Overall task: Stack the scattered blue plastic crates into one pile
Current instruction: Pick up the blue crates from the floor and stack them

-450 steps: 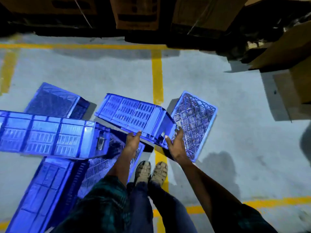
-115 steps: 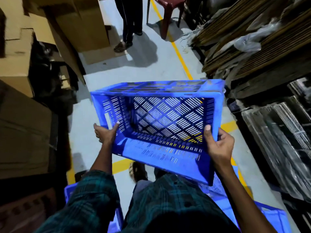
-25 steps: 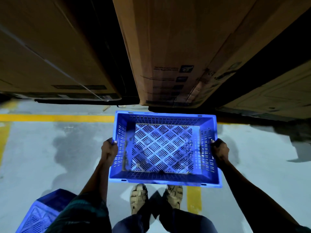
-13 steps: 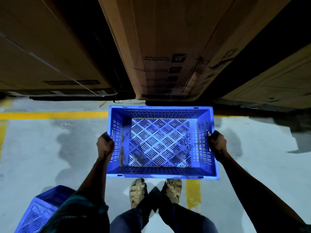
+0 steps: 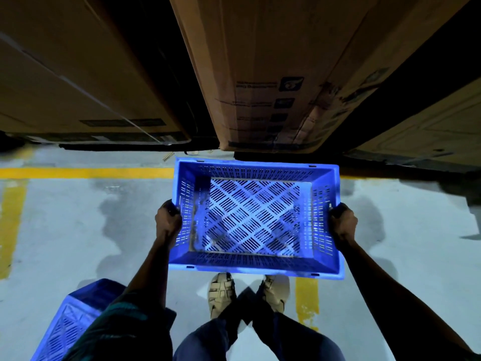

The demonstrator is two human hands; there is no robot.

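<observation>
A blue plastic crate (image 5: 256, 217) fills the middle of the frame, held open side up and level above the grey floor (image 5: 78, 230). Its short walls are pierced with rows of small slots, and its base is a lattice of diamond panels cut with fine slits, through which the pale floor shows. Dark grime streaks the inside along the left wall and the near edge of the base. The left hand (image 5: 168, 221) grasps the crate's left side with fingers curled under the rim, and the right hand (image 5: 343, 222) grasps the right side the same way; both arms reach up from the bottom of the frame. Below the crate, two feet in tan sandals (image 5: 221, 294) stand on the floor, beside a short yellow line (image 5: 307, 295). In the lower left corner a second blue crate (image 5: 75, 316) lies on the floor, seemingly tipped over, though the sleeve hides part of it. Large cardboard boxes (image 5: 273, 69) stand across the top of the frame, just past the crate's far rim.
</observation>
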